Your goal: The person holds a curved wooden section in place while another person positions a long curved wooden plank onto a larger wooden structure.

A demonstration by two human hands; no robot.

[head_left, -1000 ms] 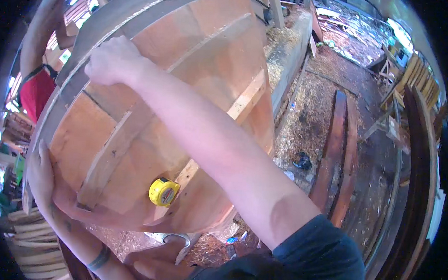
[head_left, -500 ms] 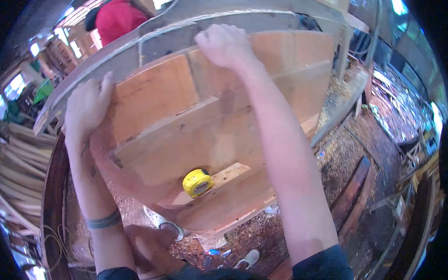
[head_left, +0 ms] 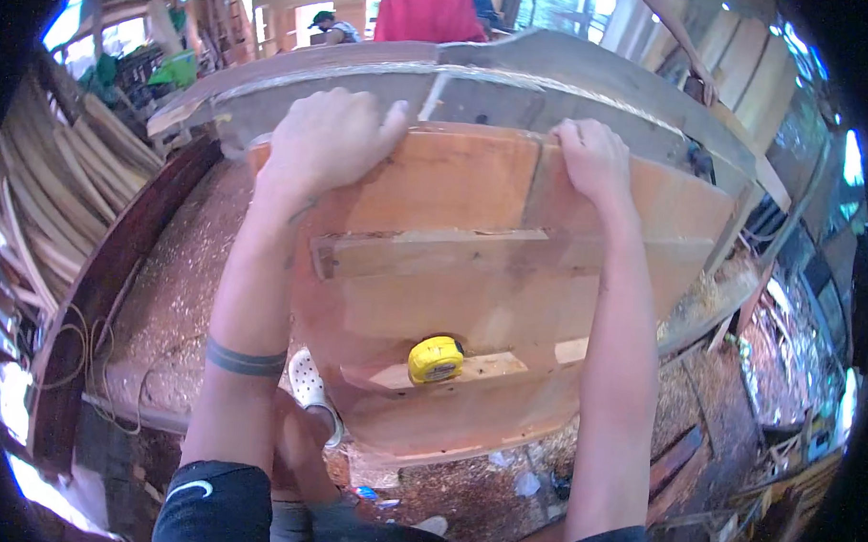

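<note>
Now that our left hand (head_left: 329, 138) has climbed from the side to the top edge beside our right hand (head_left: 596, 162), both sets of fingers curl over the upright wooden panel (head_left: 472, 282), squaring it before us.

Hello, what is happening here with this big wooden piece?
A person grips the top edge of a large wooden panel with both hands: left hand and right hand. A yellow tape measure rests on a lower crosspiece. Sawdust covers the floor. Another person in a red shirt stands behind.
</note>
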